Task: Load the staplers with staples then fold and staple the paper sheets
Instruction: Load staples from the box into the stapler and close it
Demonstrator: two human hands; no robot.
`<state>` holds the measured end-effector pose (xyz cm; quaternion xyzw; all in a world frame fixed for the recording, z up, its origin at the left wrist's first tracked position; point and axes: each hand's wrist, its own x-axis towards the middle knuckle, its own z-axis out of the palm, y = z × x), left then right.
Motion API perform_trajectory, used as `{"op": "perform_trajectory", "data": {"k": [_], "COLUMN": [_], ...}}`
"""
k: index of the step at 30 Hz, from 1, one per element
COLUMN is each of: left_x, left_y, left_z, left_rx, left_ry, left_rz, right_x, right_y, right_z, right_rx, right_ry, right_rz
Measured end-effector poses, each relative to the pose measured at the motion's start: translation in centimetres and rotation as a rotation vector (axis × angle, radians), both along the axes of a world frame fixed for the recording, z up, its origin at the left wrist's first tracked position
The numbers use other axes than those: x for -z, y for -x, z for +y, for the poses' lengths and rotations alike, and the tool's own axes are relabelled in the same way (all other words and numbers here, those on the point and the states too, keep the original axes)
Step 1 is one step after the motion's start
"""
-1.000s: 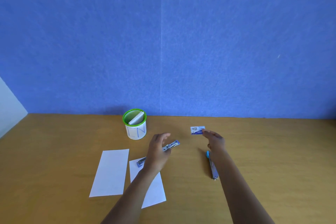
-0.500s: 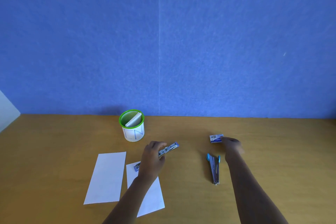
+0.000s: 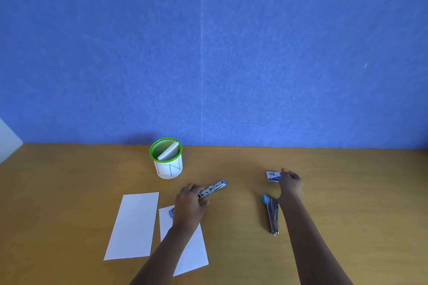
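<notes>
Stapler [image 3: 214,188], purple-tipped, lies opened on the desk [image 3: 347,192]; I log the left hand [image 3: 188,203] curled round its middle. Right hand [image 3: 291,184], at 3 o'clock, pinches the staple box [image 3: 272,176]. Blue-tipped stapler [image 3: 272,214] sits at 6 o'clock from the box. Paper sheets [image 3: 134,224] lie at 7 o'clock of the left hand.

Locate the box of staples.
In the head view, the staple box lies right of centre on the desk, held at its right edge by the right hand, just beyond the blue-tipped stapler.

Table [image 3: 347,192] bears 2 paper sheets [image 3: 134,224], 2 staplers [image 3: 272,214], staple box [image 3: 272,176], cup [image 3: 168,168].
</notes>
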<state>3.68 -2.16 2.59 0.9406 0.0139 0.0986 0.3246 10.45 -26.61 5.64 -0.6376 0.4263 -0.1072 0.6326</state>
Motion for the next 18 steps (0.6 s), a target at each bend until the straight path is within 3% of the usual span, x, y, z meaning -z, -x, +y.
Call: {"op": "perform_trajectory", "data": {"k": [5, 9, 14, 18], "left_x": [0.1, 0.0, -0.9, -2.4], "left_y": [0.0, 0.0, 0.4, 1.1], "left_z": [-0.1, -0.1, -0.4, -0.9], "left_rx": [-0.039, -0.024, 0.018, 0.030], "left_ry": [0.016, 0.018, -0.005, -0.063], "left_rz": [-0.003, -0.026, -0.159, -0.267], "right_x": [0.0, -0.9, -2.2, -3.1], "right_y": [1.6, 3.5, 5.0, 6.1], "right_z": [3.1, 5.8, 7.8, 8.6], "right_rx": [-0.087, -0.250, -0.485, -0.526], "right_ry": [-0.336, -0.398, -0.123, 0.368], "right_rz": [-0.195, -0.269, -0.155, -0.301]}}
